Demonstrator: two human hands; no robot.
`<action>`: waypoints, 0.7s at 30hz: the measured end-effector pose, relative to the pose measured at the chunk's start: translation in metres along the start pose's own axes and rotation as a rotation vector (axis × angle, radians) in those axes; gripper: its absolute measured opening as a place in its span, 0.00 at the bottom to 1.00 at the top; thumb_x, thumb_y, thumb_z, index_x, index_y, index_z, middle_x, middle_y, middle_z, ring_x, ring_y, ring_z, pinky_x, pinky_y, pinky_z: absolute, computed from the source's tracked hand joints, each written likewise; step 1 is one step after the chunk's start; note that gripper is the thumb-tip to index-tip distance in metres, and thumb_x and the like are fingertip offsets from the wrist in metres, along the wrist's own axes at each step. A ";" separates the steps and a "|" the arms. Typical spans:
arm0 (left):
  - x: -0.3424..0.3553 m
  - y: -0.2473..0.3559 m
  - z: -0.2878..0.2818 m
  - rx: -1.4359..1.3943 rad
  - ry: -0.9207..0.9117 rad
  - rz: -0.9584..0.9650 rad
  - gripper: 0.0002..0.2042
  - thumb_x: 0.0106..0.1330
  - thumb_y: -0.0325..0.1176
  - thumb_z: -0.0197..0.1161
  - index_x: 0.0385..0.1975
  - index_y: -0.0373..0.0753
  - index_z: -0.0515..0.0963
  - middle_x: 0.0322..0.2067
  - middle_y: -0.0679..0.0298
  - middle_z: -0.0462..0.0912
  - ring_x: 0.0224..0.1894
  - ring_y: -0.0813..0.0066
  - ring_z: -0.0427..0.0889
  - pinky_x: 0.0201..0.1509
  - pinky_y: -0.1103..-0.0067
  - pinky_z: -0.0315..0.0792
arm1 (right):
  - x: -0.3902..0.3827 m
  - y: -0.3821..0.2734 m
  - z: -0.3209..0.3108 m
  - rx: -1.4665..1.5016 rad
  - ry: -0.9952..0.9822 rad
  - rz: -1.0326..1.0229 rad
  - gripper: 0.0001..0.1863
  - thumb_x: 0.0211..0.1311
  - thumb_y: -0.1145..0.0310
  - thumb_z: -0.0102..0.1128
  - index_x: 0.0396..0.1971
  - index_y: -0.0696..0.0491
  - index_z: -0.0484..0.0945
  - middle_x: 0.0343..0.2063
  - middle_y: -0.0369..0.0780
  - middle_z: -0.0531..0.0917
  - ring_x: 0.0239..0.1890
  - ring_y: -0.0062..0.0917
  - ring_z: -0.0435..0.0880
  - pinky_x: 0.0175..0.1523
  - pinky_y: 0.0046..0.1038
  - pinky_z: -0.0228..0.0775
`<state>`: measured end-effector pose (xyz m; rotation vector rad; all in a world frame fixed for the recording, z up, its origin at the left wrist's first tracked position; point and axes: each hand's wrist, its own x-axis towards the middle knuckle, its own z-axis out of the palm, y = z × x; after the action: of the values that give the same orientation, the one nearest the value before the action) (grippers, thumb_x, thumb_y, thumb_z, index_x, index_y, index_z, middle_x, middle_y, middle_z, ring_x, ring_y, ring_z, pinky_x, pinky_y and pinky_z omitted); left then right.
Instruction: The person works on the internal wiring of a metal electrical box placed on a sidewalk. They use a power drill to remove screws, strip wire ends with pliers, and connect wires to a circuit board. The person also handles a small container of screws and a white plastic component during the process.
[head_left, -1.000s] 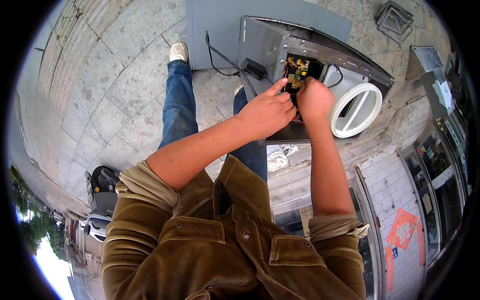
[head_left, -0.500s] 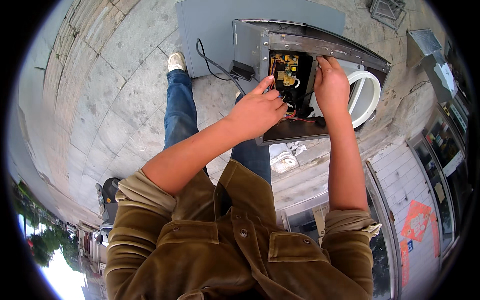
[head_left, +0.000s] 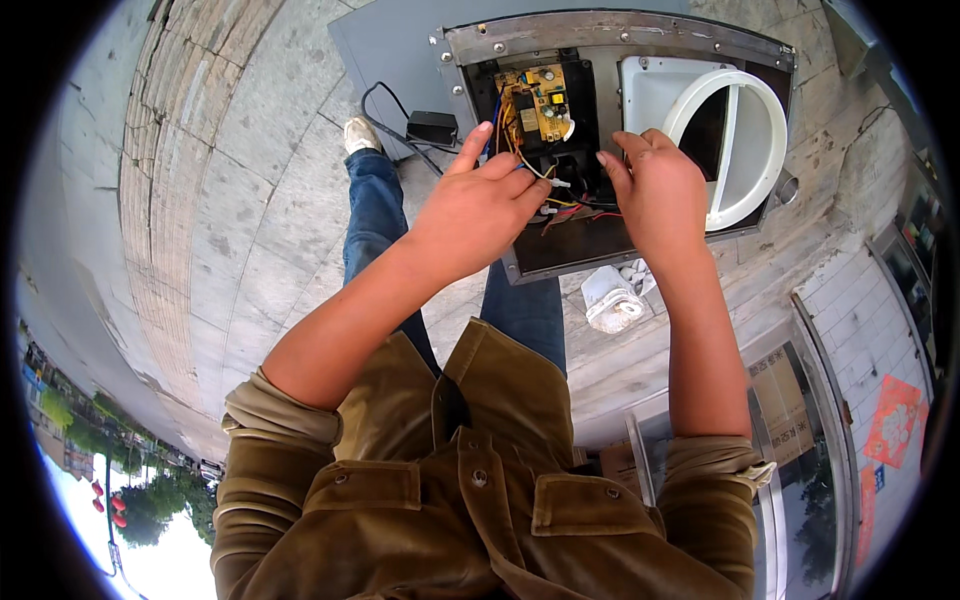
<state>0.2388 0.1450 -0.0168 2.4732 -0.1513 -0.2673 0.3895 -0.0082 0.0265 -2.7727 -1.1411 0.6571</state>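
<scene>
An opened metal appliance case (head_left: 480,45) lies on my lap, showing a yellow circuit board (head_left: 538,100), coloured wires (head_left: 565,205) and a white round fan housing (head_left: 735,150). My left hand (head_left: 475,215) hovers at the case's lower left, fingers pinched around thin wires near a small white connector (head_left: 556,183), index finger raised. My right hand (head_left: 655,190) rests over the wires beside the fan housing, fingers curled down into the case; what its fingertips grip is hidden.
A black power adapter (head_left: 432,125) with its cord lies on a grey panel (head_left: 385,50) on the stone pavement (head_left: 230,200). A white plastic part (head_left: 610,300) lies on the ground by my knee. A glass shop door (head_left: 800,440) is at right.
The view has tilted down and closer onto the case. Both hands have moved lower, from the circuit board area to the wire bundle below it.
</scene>
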 end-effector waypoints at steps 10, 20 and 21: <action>0.008 0.008 -0.001 0.026 -0.030 -0.064 0.17 0.57 0.34 0.68 0.48 0.47 0.82 0.38 0.73 0.81 0.47 0.74 0.77 0.71 0.52 0.53 | -0.045 0.004 0.037 0.663 0.279 0.226 0.06 0.58 0.78 0.64 0.36 0.56 0.83 0.35 0.43 0.86 0.35 0.36 0.84 0.39 0.31 0.75; 0.036 0.019 -0.007 0.187 0.037 -0.058 0.16 0.58 0.45 0.67 0.46 0.52 0.84 0.41 0.70 0.76 0.49 0.69 0.73 0.68 0.49 0.54 | -0.065 0.001 0.075 0.931 0.474 0.240 0.07 0.57 0.82 0.62 0.35 0.59 0.82 0.33 0.43 0.86 0.36 0.32 0.85 0.42 0.28 0.76; 0.040 0.017 -0.008 0.231 0.013 -0.060 0.16 0.59 0.45 0.66 0.47 0.53 0.83 0.41 0.70 0.76 0.49 0.69 0.73 0.68 0.50 0.53 | -0.067 0.002 0.078 0.944 0.480 0.243 0.07 0.56 0.82 0.63 0.35 0.59 0.82 0.33 0.43 0.86 0.36 0.33 0.85 0.42 0.28 0.76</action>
<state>0.2785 0.1294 -0.0065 2.7118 -0.1083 -0.2728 0.3163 -0.0625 -0.0203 -2.0548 -0.2649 0.3582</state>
